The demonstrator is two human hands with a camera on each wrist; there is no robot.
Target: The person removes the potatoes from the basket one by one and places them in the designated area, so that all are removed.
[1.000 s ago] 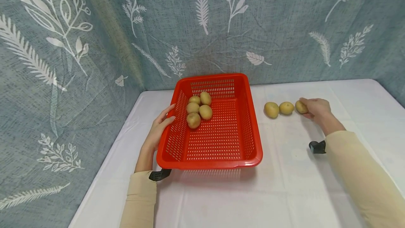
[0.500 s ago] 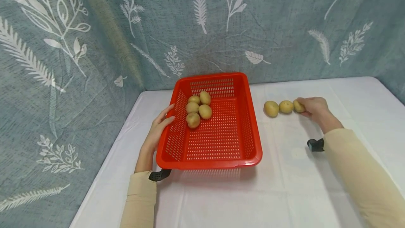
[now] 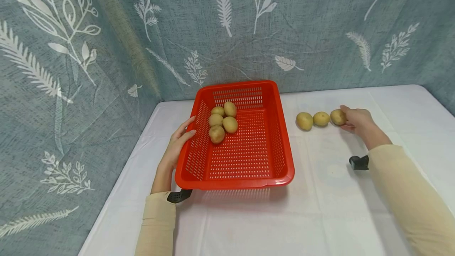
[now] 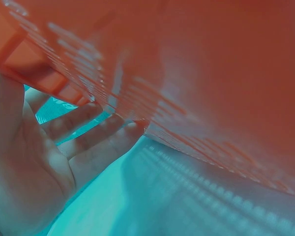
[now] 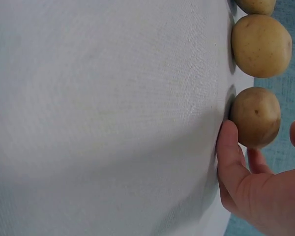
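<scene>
In the head view a red plastic basket point(image 3: 237, 185) stands on the white-covered table, with several potatoes point(image 3: 230, 125) grouped in its left half. My left hand point(image 3: 174, 149) holds its left side. Thumb and forefinger lie at the rim, while the left wrist view has other fingers point(image 4: 105, 142) against the outer wall. At the right, three potatoes lie in a row. My right hand point(image 3: 360, 123) is around the right-hand potato point(image 5: 256, 115). One fingertip touches that potato in the right wrist view; the thumb stands apart from it.
Left of that potato lie the middle potato point(image 3: 321, 119) and the left-hand potato point(image 3: 304, 121), right of the basket. A patterned blue-green cloth point(image 3: 241, 50) hangs behind the table and along its left side.
The right-hand potato shifted left against the middle one, then back right, leaving a small gap. My right hand moved with it, and its hold has loosened. The left hand stays at the basket.
</scene>
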